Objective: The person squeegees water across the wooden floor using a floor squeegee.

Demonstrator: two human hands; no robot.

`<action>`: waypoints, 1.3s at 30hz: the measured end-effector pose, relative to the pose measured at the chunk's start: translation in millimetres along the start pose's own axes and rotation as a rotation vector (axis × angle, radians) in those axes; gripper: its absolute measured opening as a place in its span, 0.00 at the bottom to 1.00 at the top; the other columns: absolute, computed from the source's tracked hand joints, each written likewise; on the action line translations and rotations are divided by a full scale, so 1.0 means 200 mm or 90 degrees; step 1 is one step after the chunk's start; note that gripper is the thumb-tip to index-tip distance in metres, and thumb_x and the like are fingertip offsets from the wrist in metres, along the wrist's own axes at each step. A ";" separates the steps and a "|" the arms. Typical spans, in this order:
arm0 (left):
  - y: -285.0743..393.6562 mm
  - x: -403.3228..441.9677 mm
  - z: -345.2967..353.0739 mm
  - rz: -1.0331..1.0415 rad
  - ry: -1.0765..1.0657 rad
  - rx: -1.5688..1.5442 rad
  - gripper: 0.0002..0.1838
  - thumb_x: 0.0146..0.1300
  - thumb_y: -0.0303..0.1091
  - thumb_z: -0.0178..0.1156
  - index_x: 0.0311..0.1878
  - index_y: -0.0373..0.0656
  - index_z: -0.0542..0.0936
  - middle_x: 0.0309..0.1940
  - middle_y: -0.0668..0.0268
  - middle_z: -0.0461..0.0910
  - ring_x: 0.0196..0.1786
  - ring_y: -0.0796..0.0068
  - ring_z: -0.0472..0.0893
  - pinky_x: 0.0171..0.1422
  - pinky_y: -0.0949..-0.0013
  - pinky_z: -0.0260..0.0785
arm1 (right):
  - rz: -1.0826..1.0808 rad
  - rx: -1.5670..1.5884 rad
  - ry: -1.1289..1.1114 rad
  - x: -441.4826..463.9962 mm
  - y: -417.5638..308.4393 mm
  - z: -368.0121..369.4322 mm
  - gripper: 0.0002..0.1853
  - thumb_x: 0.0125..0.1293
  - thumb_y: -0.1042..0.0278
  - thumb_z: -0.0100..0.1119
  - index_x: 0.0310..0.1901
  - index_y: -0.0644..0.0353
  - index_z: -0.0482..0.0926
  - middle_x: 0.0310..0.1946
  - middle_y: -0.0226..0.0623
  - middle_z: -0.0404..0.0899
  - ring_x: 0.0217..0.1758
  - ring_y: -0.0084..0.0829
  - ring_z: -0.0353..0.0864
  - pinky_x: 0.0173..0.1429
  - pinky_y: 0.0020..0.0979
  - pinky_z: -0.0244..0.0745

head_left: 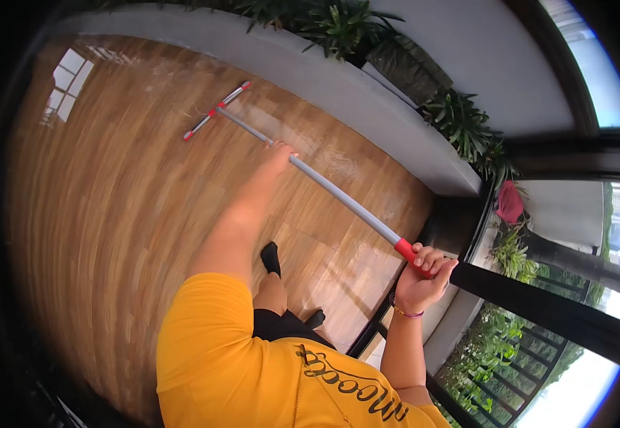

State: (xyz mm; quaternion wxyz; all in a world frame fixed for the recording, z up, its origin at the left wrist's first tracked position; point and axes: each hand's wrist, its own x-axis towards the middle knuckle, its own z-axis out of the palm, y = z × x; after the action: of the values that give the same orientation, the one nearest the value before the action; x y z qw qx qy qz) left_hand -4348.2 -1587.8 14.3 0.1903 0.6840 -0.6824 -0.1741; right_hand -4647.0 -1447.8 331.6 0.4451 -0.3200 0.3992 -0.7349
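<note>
A floor squeegee with a long grey pole (345, 201) slants across the view. Its narrow silver head (231, 97), with red end caps and a red middle joint, rests on the wood-look floor at the upper left. My left hand (279, 153) is wrapped round the pole partway down, its arm stretched forward. Around the red grip (411, 255) at the pole's top end, the fingers of my right hand (424, 278) are closed, palm turned toward me. Bracelets circle that wrist. The grip's very end is partly hidden by the hand.
The wood-look floor (131, 235) has shiny, wet-looking patches near the squeegee. A low grey planter wall (374, 121) with green plants (338, 28) borders it. Dark-framed glass (538, 299) stands at the right, close to my right arm. My dark-covered foot (271, 258) is on the floor.
</note>
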 end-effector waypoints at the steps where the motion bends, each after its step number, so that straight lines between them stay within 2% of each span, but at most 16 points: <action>1: 0.08 -0.03 0.01 0.041 -0.035 0.006 0.08 0.64 0.40 0.57 0.33 0.49 0.81 0.35 0.62 0.81 0.51 0.59 0.76 0.61 0.43 0.60 | -0.018 -0.011 0.025 0.01 -0.10 -0.07 0.23 0.77 0.52 0.40 0.22 0.52 0.58 0.18 0.29 0.59 0.23 0.27 0.61 0.40 0.38 0.66; 3: 0.38 -0.09 0.02 0.109 -0.089 0.010 0.12 0.65 0.42 0.57 0.30 0.47 0.82 0.32 0.61 0.82 0.48 0.58 0.78 0.58 0.45 0.64 | -0.052 -0.016 -0.034 0.00 -0.32 -0.26 0.24 0.77 0.52 0.39 0.21 0.51 0.58 0.16 0.28 0.57 0.20 0.26 0.59 0.37 0.36 0.65; 5: 0.80 -0.20 0.03 0.239 -0.116 -0.099 0.18 0.63 0.43 0.58 0.21 0.43 0.79 0.23 0.57 0.80 0.36 0.55 0.80 0.43 0.53 0.72 | -0.144 -0.014 -0.020 0.02 -0.67 -0.46 0.24 0.77 0.50 0.39 0.21 0.50 0.58 0.15 0.23 0.55 0.16 0.21 0.55 0.30 0.30 0.61; 7: 1.26 -0.34 0.10 0.360 -0.098 -0.200 0.21 0.64 0.44 0.58 0.18 0.43 0.78 0.19 0.58 0.78 0.29 0.54 0.80 0.34 0.53 0.71 | -0.284 -0.068 -0.050 0.03 -1.08 -0.63 0.22 0.76 0.50 0.41 0.23 0.49 0.60 0.14 0.21 0.55 0.13 0.15 0.52 0.25 0.22 0.57; 9: 1.74 -0.51 0.15 0.428 -0.146 -0.290 0.20 0.64 0.44 0.57 0.18 0.44 0.77 0.17 0.57 0.78 0.26 0.53 0.80 0.33 0.53 0.71 | -0.379 -0.068 -0.037 0.01 -1.48 -0.79 0.20 0.75 0.53 0.46 0.24 0.51 0.63 0.15 0.20 0.56 0.12 0.13 0.53 0.23 0.18 0.55; 11: 2.18 -0.70 0.22 0.478 -0.175 -0.367 0.21 0.65 0.44 0.56 0.18 0.44 0.77 0.17 0.57 0.77 0.25 0.52 0.80 0.32 0.53 0.71 | -0.496 -0.114 0.012 -0.04 -1.85 -0.95 0.18 0.73 0.54 0.50 0.27 0.56 0.69 0.15 0.20 0.58 0.12 0.13 0.53 0.21 0.18 0.53; 13: 2.59 -0.87 0.31 0.511 -0.234 -0.419 0.18 0.65 0.43 0.56 0.22 0.44 0.80 0.17 0.56 0.77 0.26 0.50 0.80 0.32 0.52 0.71 | -0.542 -0.178 0.037 -0.06 -2.18 -1.11 0.18 0.71 0.55 0.53 0.26 0.58 0.70 0.15 0.21 0.58 0.13 0.14 0.54 0.22 0.19 0.54; 16: 3.15 -1.03 0.52 0.528 -0.367 -0.468 0.14 0.64 0.41 0.56 0.28 0.44 0.83 0.21 0.54 0.79 0.29 0.49 0.80 0.37 0.49 0.72 | -0.548 -0.227 0.041 0.02 -2.53 -1.32 0.18 0.70 0.57 0.55 0.25 0.58 0.70 0.15 0.22 0.57 0.13 0.15 0.54 0.22 0.20 0.54; 19: 3.60 -1.01 0.69 0.532 -0.429 -0.475 0.13 0.65 0.40 0.55 0.30 0.44 0.83 0.22 0.53 0.79 0.30 0.48 0.80 0.39 0.49 0.72 | -0.534 -0.267 -0.003 0.28 -2.72 -1.44 0.17 0.68 0.57 0.57 0.25 0.58 0.71 0.14 0.22 0.57 0.12 0.15 0.54 0.21 0.20 0.53; 21: 3.84 -0.94 0.81 0.503 -0.422 -0.517 0.16 0.66 0.40 0.54 0.29 0.41 0.83 0.22 0.51 0.80 0.31 0.47 0.80 0.40 0.48 0.72 | -0.516 -0.287 -0.037 0.52 -2.80 -1.51 0.18 0.69 0.55 0.57 0.25 0.57 0.71 0.14 0.22 0.57 0.12 0.15 0.55 0.21 0.19 0.54; 26: 4.18 -0.57 1.02 0.357 -0.249 -0.569 0.21 0.67 0.43 0.52 0.23 0.38 0.80 0.23 0.49 0.80 0.32 0.44 0.80 0.39 0.48 0.73 | -0.407 -0.339 -0.173 1.19 -2.85 -1.58 0.19 0.72 0.55 0.51 0.24 0.54 0.69 0.15 0.23 0.57 0.14 0.15 0.55 0.25 0.22 0.56; 29: 4.25 -0.28 1.18 0.309 -0.189 -0.575 0.15 0.63 0.41 0.56 0.28 0.41 0.83 0.27 0.49 0.81 0.37 0.46 0.82 0.45 0.49 0.74 | -0.351 -0.348 -0.160 1.57 -2.76 -1.61 0.19 0.74 0.58 0.48 0.23 0.54 0.65 0.15 0.24 0.56 0.16 0.17 0.54 0.28 0.23 0.54; 31: 4.25 -0.08 1.17 0.298 -0.208 -0.571 0.13 0.61 0.39 0.57 0.29 0.41 0.83 0.29 0.49 0.82 0.38 0.47 0.82 0.46 0.50 0.74 | -0.318 -0.338 -0.162 1.86 -2.74 -1.63 0.18 0.74 0.60 0.47 0.25 0.54 0.62 0.17 0.26 0.56 0.18 0.19 0.55 0.30 0.24 0.55; 32: 4.25 0.01 1.16 0.296 -0.233 -0.574 0.11 0.58 0.38 0.58 0.31 0.41 0.84 0.30 0.49 0.82 0.39 0.47 0.82 0.47 0.51 0.74 | -0.274 -0.341 -0.217 2.06 -2.80 -1.69 0.18 0.74 0.61 0.47 0.25 0.54 0.61 0.18 0.27 0.56 0.18 0.20 0.54 0.31 0.25 0.55; 34: 4.23 0.20 1.28 0.284 -0.235 -0.567 0.11 0.57 0.37 0.58 0.32 0.41 0.84 0.31 0.49 0.82 0.40 0.48 0.82 0.48 0.51 0.74 | -0.267 -0.333 -0.203 2.30 -2.68 -1.62 0.17 0.74 0.61 0.48 0.25 0.56 0.63 0.19 0.28 0.57 0.20 0.21 0.54 0.33 0.26 0.56; 39: 3.89 0.52 1.11 0.300 -0.229 -0.526 0.11 0.56 0.37 0.57 0.34 0.42 0.84 0.33 0.50 0.83 0.40 0.48 0.82 0.49 0.51 0.74 | -0.191 -0.287 -0.332 2.56 -2.36 -1.20 0.17 0.73 0.59 0.51 0.27 0.57 0.65 0.19 0.28 0.57 0.22 0.21 0.54 0.34 0.25 0.56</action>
State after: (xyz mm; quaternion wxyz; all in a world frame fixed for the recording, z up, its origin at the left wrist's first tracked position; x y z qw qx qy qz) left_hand -5133.4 -1694.5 211.6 0.3584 0.3380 -0.7143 -0.4971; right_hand -5237.7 -1705.7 688.1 0.3375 -0.6416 0.3728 -0.5792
